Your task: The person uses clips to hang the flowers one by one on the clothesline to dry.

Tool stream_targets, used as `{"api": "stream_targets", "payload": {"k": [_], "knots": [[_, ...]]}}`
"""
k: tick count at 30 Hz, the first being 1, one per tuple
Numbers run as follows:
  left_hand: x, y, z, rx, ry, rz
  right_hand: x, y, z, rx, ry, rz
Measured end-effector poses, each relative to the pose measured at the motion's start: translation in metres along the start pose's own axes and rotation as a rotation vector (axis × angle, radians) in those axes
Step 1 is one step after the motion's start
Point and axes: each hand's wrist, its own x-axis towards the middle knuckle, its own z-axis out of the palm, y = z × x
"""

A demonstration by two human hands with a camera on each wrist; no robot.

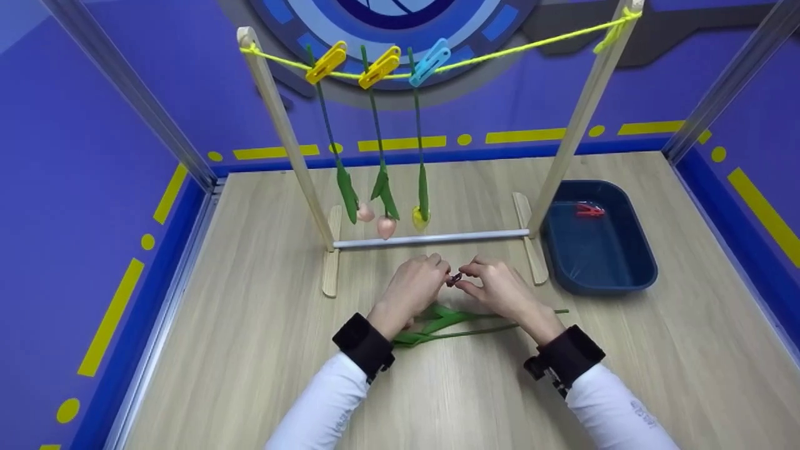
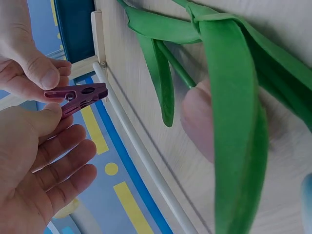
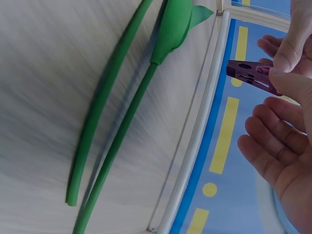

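Over the table, my left hand point(image 1: 415, 284) and right hand point(image 1: 502, 292) meet at a dark purple clothespin point(image 2: 80, 96). Each hand pinches the handle end of it between thumb and forefinger. The other fingers of the left hand are spread loosely in the left wrist view, as are those of the right hand in the right wrist view. Below the hands lie tulips with green leaves point(image 1: 445, 320) and long stems point(image 3: 122, 126). A pink tulip head point(image 2: 197, 117) shows partly behind a leaf in the left wrist view; my left hand and wrist cover the heads in the head view.
A yellow line point(image 1: 531, 49) spans two wooden posts. Two yellow clothespins point(image 1: 379, 67) and a blue clothespin point(image 1: 430, 62) hold three upside-down tulips point(image 1: 387, 226) on it. A pale rod point(image 1: 437, 238) joins the posts low down. The dark blue basin point(image 1: 600, 284) at right holds a red clothespin point(image 1: 590, 210).
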Motion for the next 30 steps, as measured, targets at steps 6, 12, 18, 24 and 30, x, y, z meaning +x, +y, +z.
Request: {"api": "stream_targets", "payload": {"k": [6,12,18,24,30], "knots": [[-0.001,0.001,0.0,0.013,-0.017,0.026,-0.003,0.0,0.004,0.0,0.008,-0.004],[-0.002,-0.002,0.001,-0.109,-0.075,0.009,-0.005,0.001,0.009,0.038,0.031,-0.028],[-0.007,-0.008,0.002,-0.288,-0.072,-0.065,-0.007,0.003,0.012,0.162,0.072,0.07],[-0.016,-0.017,0.007,-0.424,0.026,-0.147,-0.008,0.005,0.016,0.327,0.131,0.275],[-0.024,-0.022,0.018,-0.487,0.098,-0.166,-0.006,0.002,0.017,0.471,0.138,0.488]]}}
